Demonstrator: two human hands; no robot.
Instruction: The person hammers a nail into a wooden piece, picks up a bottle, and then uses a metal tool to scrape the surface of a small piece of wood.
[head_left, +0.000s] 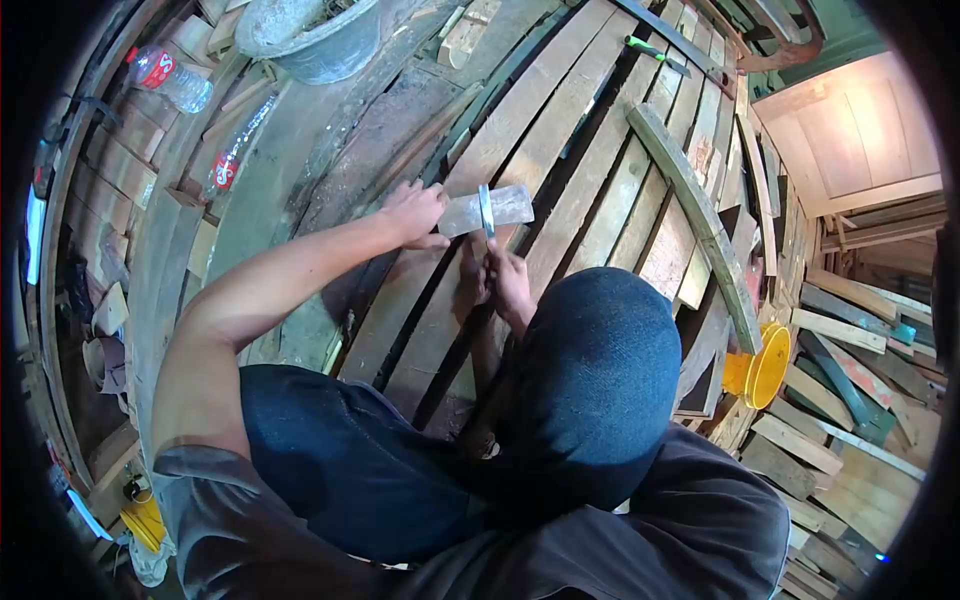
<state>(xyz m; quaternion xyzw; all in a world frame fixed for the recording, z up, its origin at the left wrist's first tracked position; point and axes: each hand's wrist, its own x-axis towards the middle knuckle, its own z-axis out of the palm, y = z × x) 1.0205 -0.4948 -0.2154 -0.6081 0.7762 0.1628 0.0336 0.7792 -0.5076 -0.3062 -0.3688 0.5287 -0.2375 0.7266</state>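
My left hand (415, 213) is closed round the near-left end of a pale, wet-looking sharpening stone (515, 205), a rectangular block on the wooden slats. Across the middle of the stone lies the narrow, shiny metal blade of what looks like a chisel (487, 208). The lower end of this chisel runs into my right hand (510, 283), whose fingers are wrapped round it. Its handle is mostly hidden by those fingers. My right forearm is largely covered by my raised knee (600, 360) in dark jeans.
Slatted boards (540, 110) with gaps lie ahead. A long wooden beam (690, 210) crosses them on the right, near a yellow bucket (765, 365). At upper left are a grey basin (325, 50) and bottles (175, 82). A green-handled tool (655, 52) lies far off; scrap wood (810, 440) fills the right.
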